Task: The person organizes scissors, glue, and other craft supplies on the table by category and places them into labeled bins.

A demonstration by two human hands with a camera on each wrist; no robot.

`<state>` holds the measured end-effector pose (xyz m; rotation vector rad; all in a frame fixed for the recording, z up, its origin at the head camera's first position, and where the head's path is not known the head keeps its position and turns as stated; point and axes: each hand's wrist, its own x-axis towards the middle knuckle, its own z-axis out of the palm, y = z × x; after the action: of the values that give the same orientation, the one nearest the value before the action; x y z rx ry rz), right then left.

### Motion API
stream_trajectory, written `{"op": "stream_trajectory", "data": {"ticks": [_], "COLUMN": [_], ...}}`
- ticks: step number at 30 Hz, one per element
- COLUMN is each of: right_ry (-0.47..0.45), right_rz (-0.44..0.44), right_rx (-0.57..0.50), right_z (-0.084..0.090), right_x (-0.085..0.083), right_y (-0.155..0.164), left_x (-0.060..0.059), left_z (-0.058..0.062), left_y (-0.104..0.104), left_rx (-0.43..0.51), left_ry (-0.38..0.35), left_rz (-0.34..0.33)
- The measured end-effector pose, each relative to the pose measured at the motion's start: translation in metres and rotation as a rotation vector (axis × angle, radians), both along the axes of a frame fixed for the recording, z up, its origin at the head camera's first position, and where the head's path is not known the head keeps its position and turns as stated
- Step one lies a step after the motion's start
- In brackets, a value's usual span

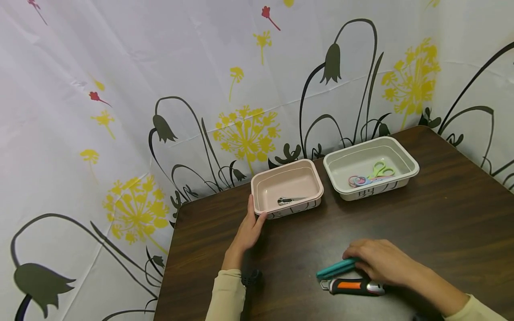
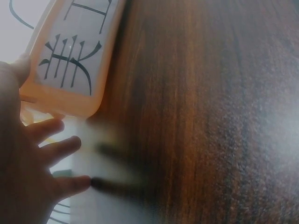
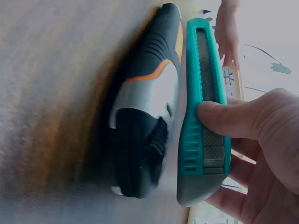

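Observation:
My right hand grips a teal utility knife, the thumb lying on its slider side and the other fingers behind it. Right beside it on the table lies a black and orange utility knife with a silver end. My left hand touches the near left corner of a pink plastic box, its fingers fairly straight and spread in the left wrist view. Inside that box rests a small utility knife with a black slider. Marker writing on a white label shows on the box's front.
To the right of the pink box stands a pale grey-green box holding several pairs of scissors with coloured handles. Both boxes sit at the back of the dark wooden table, against a flower-printed curtain.

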<state>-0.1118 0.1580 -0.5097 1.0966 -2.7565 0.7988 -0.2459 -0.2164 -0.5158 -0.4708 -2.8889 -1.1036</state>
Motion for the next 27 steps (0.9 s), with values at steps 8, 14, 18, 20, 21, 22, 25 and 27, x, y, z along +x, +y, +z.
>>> {"op": "stream_trajectory", "data": {"ticks": [8, 14, 18, 20, 21, 22, 25, 27], "right_ry": [0.164, 0.240, 0.288, 0.319, 0.333, 0.348, 0.379, 0.391], "right_rz": [-0.004, -0.033, -0.068, -0.096, -0.113, -0.129, -0.172, -0.193], "right_rx": [-0.067, -0.070, -0.073, -0.077, -0.079, -0.082, -0.087, -0.086], "right_z": [0.012, 0.027, 0.032, 0.033, 0.034, 0.034, 0.037, 0.038], "right_x": [-0.015, -0.034, -0.049, -0.057, -0.061, -0.065, -0.076, -0.083], "right_y": [-0.008, -0.019, -0.026, -0.029, -0.031, -0.032, -0.037, -0.041], "left_x": [0.002, 0.003, 0.002, 0.002, 0.001, 0.001, -0.001, -0.001], "left_z": [0.001, 0.001, 0.001, 0.002, 0.002, 0.002, 0.002, 0.002], "left_y": [0.000, -0.001, -0.001, 0.000, 0.000, 0.000, 0.000, 0.000], "left_rx": [-0.001, 0.002, 0.004, 0.006, 0.006, 0.008, 0.010, 0.010], "left_ry": [-0.007, -0.019, -0.010, -0.006, -0.004, -0.003, 0.001, 0.001], "left_rz": [0.007, 0.000, -0.004, -0.005, -0.006, -0.007, -0.014, -0.018]}}
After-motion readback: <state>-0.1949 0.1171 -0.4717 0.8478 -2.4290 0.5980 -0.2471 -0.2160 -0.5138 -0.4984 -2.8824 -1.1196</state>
